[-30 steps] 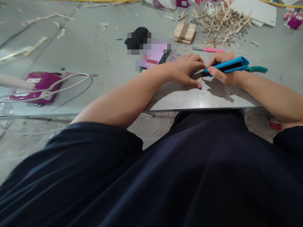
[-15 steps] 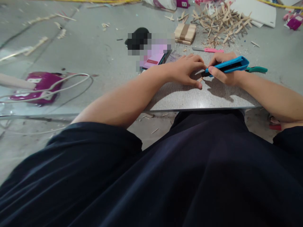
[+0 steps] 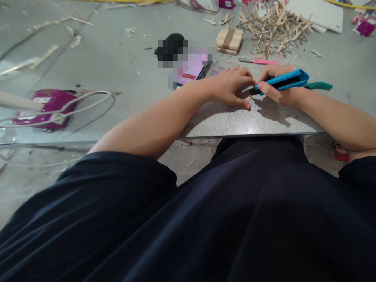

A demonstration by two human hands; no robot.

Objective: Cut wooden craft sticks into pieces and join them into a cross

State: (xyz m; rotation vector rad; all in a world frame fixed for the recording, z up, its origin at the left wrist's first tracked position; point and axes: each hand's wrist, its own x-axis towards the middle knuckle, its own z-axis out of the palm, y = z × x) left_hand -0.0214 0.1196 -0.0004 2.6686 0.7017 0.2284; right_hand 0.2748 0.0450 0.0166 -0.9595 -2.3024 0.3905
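Note:
My right hand (image 3: 277, 86) is wrapped round a blue hand tool (image 3: 293, 79) with a dark slot along its side and a black nose. The tool slants down to the left, and its nose meets a small wooden stick (image 3: 249, 99) on the table. Across from it, my left hand (image 3: 232, 88) rests with thumb and fingers around that stick, pinning it down; most of the stick is hidden. Behind my right wrist shows a teal handle (image 3: 320, 85). A pink-handled blade (image 3: 264, 62) lies just beyond my hands.
Beyond lie a heap of notched wooden sticks (image 3: 276, 29), a banded stack of sticks (image 3: 230, 39), a phone (image 3: 192, 69) and a black mouse-like object (image 3: 173, 45). A purple power strip (image 3: 54, 107) with a white cable sits left. The table's edge (image 3: 205, 137) runs close before my body.
Both hands, the blue tool and the stick stay practically where they were. The view has shifted only very slightly.

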